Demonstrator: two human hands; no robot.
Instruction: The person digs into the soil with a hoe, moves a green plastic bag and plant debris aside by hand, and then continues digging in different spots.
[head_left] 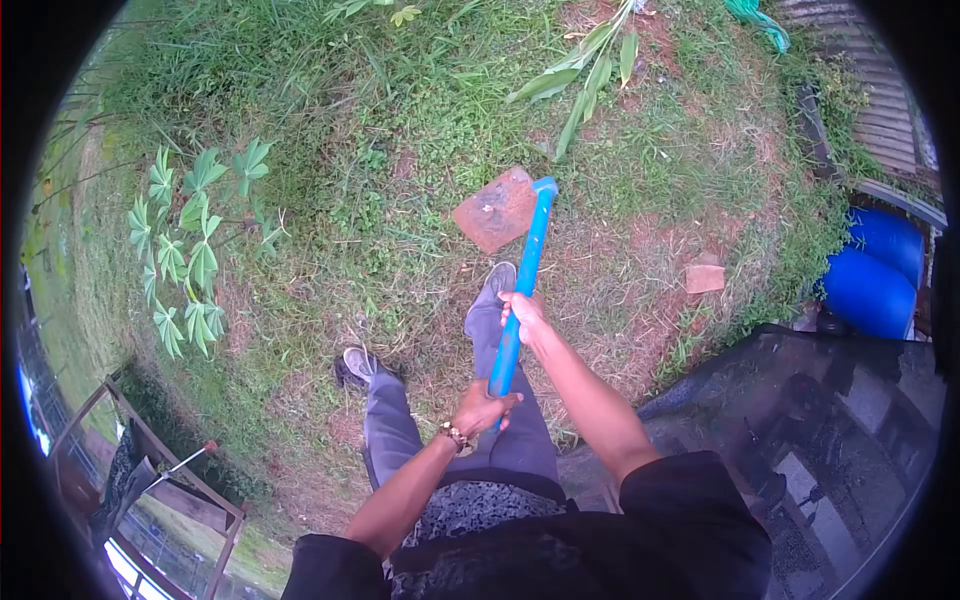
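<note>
Both hands point(484, 408) point(524, 312) clasp a straight, scuffed blue handle point(531, 248) tipped with a flat, rust-brown, squarish blade point(494, 212).

two hands point(524, 309) point(482, 406), one hoe point(530, 262), two shoes point(501, 277) point(357, 361), two blue barrels point(868, 291) point(888, 244)

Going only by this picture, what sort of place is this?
Probably a backyard or garden plot outdoors: patchy grass covers the ground, a leafy plant grows at left, and blue barrels and corrugated sheeting are at right.
</note>
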